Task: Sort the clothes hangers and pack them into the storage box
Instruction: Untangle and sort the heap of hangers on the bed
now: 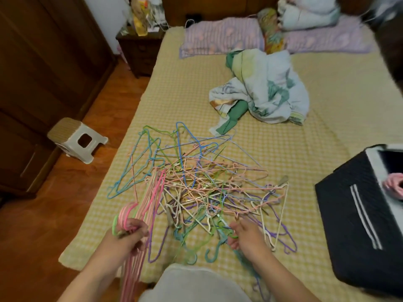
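A tangled pile of thin coloured hangers (196,182) lies on the near part of the bed. My left hand (128,232) grips a bunch of pink hangers (150,197) by their hooks; the bunch hangs down past my wrist and reaches into the pile. At the pile's near edge, my right hand (244,236) pinches the hook of a green hanger (231,233). The black storage box (357,225) stands on the bed at the right, open, with pink hangers (394,184) showing inside.
The bed has a yellow checked cover (283,153). A crumpled blanket (261,90) lies mid-bed, pillows (222,35) at the head. A white stool (76,140) stands on the wooden floor to the left, beside a dark wardrobe (43,73) and a nightstand (139,51).
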The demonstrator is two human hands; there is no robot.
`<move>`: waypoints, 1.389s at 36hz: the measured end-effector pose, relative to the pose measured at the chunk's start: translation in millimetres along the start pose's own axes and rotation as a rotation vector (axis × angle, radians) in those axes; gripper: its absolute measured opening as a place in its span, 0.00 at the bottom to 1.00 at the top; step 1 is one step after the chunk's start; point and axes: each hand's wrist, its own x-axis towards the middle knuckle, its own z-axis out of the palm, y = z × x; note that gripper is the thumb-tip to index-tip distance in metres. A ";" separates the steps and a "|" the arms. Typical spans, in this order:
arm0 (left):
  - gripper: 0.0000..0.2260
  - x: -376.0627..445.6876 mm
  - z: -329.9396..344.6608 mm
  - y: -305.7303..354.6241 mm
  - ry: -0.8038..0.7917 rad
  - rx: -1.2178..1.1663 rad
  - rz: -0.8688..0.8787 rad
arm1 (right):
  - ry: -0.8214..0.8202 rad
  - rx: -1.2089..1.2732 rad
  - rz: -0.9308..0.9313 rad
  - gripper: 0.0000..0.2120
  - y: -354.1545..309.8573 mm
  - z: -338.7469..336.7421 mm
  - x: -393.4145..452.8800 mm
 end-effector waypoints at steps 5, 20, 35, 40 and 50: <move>0.01 -6.4 1.4 4.8 -0.015 -0.044 0.004 | 0.013 0.005 -0.085 0.09 -10.9 0.6 -31.1; 0.11 -25.0 2.4 27.4 -0.129 -0.050 0.082 | -0.075 -0.021 -0.355 0.21 -114.9 29.5 -77.6; 0.16 -5.5 22.0 41.8 -0.318 -0.125 0.090 | -0.403 0.287 -0.275 0.18 -172.7 98.2 -91.2; 0.24 7.3 35.8 41.6 -0.248 -0.218 0.154 | -0.369 0.327 -0.233 0.15 -182.5 103.1 -63.7; 0.14 35.4 40.6 62.4 -0.327 -0.206 0.180 | -0.376 0.322 -0.243 0.17 -203.7 102.5 -49.7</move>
